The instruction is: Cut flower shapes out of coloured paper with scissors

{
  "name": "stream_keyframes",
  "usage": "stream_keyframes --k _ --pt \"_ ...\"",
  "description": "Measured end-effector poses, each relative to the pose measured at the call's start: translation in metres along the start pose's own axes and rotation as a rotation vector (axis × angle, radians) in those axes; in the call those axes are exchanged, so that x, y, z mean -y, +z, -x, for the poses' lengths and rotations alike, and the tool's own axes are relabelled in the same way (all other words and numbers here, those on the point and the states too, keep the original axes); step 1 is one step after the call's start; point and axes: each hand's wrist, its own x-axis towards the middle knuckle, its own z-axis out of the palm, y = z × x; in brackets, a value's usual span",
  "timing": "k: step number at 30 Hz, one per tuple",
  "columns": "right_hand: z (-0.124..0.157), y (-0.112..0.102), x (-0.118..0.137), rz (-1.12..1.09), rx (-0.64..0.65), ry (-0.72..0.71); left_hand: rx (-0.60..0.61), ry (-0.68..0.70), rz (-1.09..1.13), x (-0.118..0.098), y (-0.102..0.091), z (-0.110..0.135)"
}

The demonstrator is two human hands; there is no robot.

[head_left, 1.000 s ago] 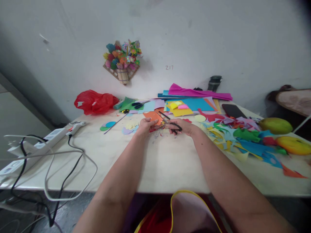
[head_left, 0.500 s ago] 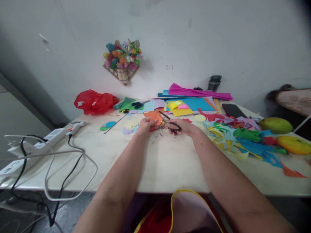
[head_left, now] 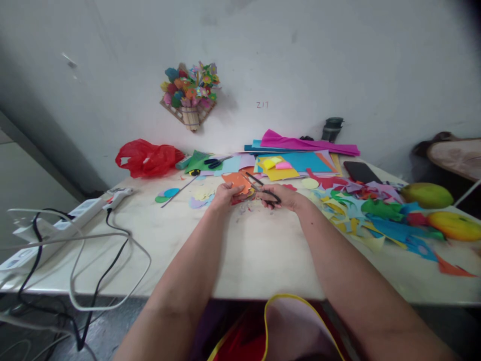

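My left hand [head_left: 225, 194] pinches an orange paper piece [head_left: 237, 181] above the pale table [head_left: 255, 250]. My right hand [head_left: 282, 196] grips black-handled scissors [head_left: 263, 187], whose blades point up-left into the orange paper. Tiny paper trimmings [head_left: 242, 208] lie on the table just below both hands. Both forearms reach forward from the near edge.
Coloured paper sheets [head_left: 296, 161] and a second pair of scissors [head_left: 215, 161] lie at the back. Paper scraps [head_left: 379, 215], a black phone [head_left: 359, 172] and two mangoes [head_left: 428, 194] fill the right. A red bag [head_left: 145, 158] and power strips with cables [head_left: 75, 220] sit left.
Almost nothing has shifted. The scissors and right hand have moved very slightly; the left hand keeps its hold on the orange paper.
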Motion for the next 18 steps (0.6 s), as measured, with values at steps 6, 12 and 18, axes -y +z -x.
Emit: stream_keyframes --k 6,12,18 --pt "-0.0008 -0.0006 -0.0008 0.017 0.012 0.002 0.0 -0.017 -0.017 0.0001 -0.0025 -0.0018" --pt "0.0005 0.0014 0.0013 -0.003 0.011 0.009 0.005 -0.027 -0.034 -0.0017 -0.003 -0.0007" --pt "0.0006 0.0008 0.0008 0.01 0.005 0.009 0.004 -0.043 -0.038 -0.0033 -0.004 0.0004"
